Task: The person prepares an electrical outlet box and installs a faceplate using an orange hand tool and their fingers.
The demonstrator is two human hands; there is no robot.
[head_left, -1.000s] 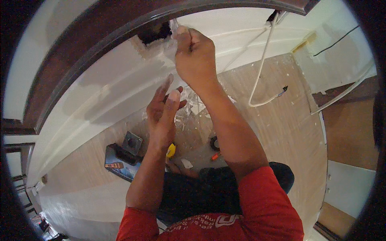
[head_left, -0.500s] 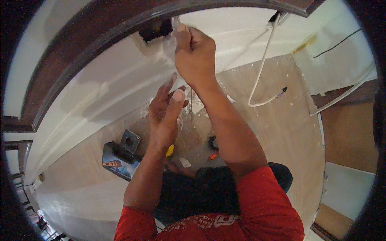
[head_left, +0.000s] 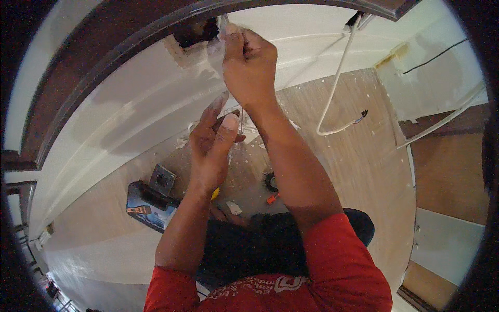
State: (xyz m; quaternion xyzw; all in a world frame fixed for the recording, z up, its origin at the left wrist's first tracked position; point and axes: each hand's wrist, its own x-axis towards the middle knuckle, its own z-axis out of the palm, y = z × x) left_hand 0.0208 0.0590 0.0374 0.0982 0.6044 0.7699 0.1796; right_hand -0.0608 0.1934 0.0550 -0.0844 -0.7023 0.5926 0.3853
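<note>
My right hand (head_left: 251, 65) is raised to the white wall (head_left: 132, 86), just right of a dark, rough-edged hole (head_left: 193, 35). Its fingers are closed in a pinch. A pale, greyish piece (head_left: 222, 28) shows at the fingertips; its kind is unclear. Below and left of it, my left hand (head_left: 210, 139) is held up with index finger and thumb stretched apart. A thin rod-like line (head_left: 241, 120) shows beside the left thumb, and I cannot tell whether anything grips it. Pale dust marks the left fingertips.
White debris (head_left: 252, 132) lies on the wood-look floor. Left are a square black box (head_left: 162, 179) and a printed carton (head_left: 138, 205). A black roll (head_left: 271, 181) and an orange piece (head_left: 272, 198) lie near my knees. A white cable (head_left: 338, 78) hangs at right. Dark trim (head_left: 104, 57) arches overhead.
The whole view has shifted slightly. Both hands keep nearly the same pose, the right still pinched beside the hole and the left still raised below it.
</note>
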